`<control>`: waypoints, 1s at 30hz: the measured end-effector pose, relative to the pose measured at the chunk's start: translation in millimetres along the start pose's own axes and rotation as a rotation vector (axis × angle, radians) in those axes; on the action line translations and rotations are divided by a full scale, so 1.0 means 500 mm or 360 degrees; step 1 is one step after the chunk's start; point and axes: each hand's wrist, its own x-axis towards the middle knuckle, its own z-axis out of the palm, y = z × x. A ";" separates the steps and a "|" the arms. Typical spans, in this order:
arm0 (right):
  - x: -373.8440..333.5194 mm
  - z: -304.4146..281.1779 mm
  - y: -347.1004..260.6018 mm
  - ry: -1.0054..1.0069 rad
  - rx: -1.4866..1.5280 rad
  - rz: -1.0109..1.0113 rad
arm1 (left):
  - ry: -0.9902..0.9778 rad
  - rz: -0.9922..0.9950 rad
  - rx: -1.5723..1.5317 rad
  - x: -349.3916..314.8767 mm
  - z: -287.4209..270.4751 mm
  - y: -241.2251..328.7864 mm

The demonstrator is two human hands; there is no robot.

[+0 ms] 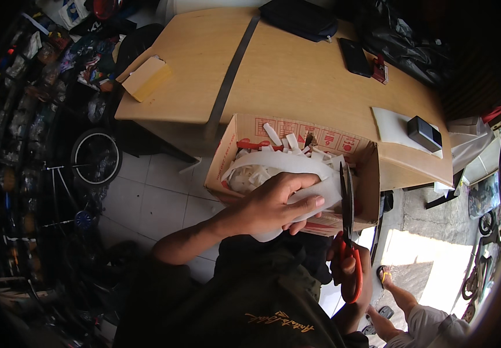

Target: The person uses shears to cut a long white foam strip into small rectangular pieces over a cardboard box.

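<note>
My left hand grips a wide, flexible white strip, thumb on top and fingers curled beneath. The strip loops back to the left over a cardboard box. Small cut white pieces fill much of that box. With fingers through the orange handles, my right hand holds a pair of scissors upright. Their dark blades are slightly apart at the strip's right edge; whether the edge lies between them I cannot tell.
Behind the box stands a wooden table with a dark pouch, a black phone and a dark rectangular device. A small wheel and crowded shelves line the left. Another person's leg shows at lower right.
</note>
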 end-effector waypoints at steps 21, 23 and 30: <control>0.030 0.063 -0.054 0.0059 0.0301 0.0144 | 0.0485 0.0286 -0.0459 -0.027 0.066 -0.029; 0.032 0.071 -0.056 0.0080 0.0347 0.0067 | 0.0534 0.0342 -0.0474 -0.030 0.073 -0.042; 0.045 0.060 -0.041 0.0251 0.0324 -0.0090 | 0.0679 0.0344 -0.0154 -0.046 0.053 -0.015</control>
